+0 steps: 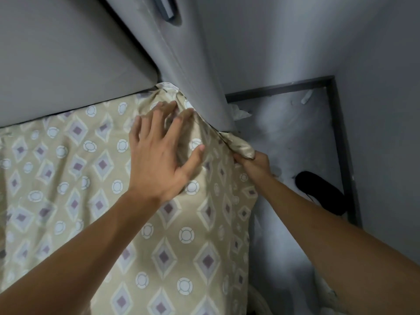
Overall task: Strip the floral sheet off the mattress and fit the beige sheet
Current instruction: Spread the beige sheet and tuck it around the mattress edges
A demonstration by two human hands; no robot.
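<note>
Sheet [141, 235], beige with diamonds and rings, covers the mattress top and drapes over its right side, its long run going from the near edge up to the far corner by the grey wall [68, 53]. The left hand [163, 153] lies on that bunched corner, fingers spread and straight, its grip wide. The right hand [254, 163], lower beside the mattress edge, pinches a folded flap of the sheet. A dark slipper [322, 192] lies on the floor [284, 137]
</note>
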